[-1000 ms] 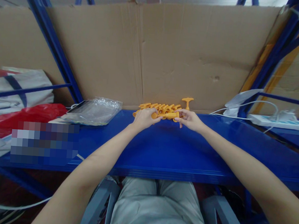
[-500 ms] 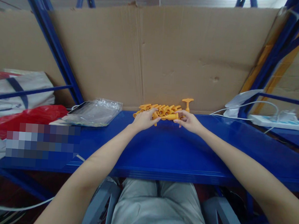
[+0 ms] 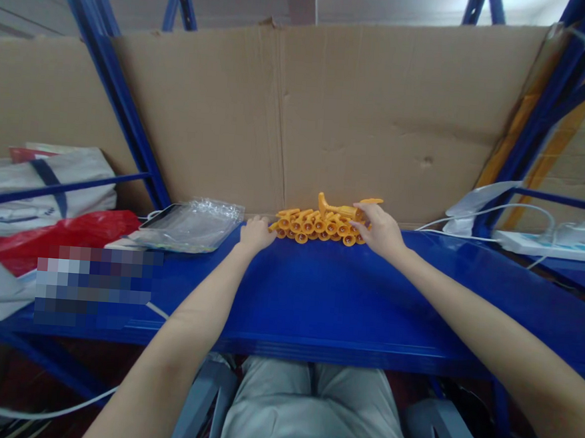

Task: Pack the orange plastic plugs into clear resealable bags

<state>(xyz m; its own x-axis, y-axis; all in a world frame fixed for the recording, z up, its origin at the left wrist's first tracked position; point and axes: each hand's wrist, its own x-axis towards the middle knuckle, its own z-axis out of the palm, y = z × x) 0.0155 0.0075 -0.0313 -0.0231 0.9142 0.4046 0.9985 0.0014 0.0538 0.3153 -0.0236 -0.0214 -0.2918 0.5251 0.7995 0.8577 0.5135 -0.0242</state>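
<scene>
Several yellow-orange plastic T-handled pieces point(image 3: 317, 226) lie stacked in rows against the cardboard, their round hollow ends facing me. On top, one T-handled piece point(image 3: 334, 209) lies sideways, its crossbar to the left. My right hand point(image 3: 380, 230) is at the stack's right end, thumb and fingers closed around the right end of that top piece. Another yellow crossbar point(image 3: 372, 200) shows behind this hand. My left hand point(image 3: 257, 233) rests at the left end of the stack, fingers stretched forward and touching the outermost piece; its fingertips are partly hidden.
The blue shelf top point(image 3: 317, 294) runs beneath my forearms, with a cardboard sheet point(image 3: 360, 117) standing behind. At left lie a clear plastic bag point(image 3: 192, 225), a red bag point(image 3: 91, 235) and a white bag point(image 3: 75, 177). A power strip point(image 3: 546, 245) and cables are at right.
Both hands have moved apart, the left to the stack's left end. The piece between them now lies on top. The upright T-handle at right no longer shows standing.
</scene>
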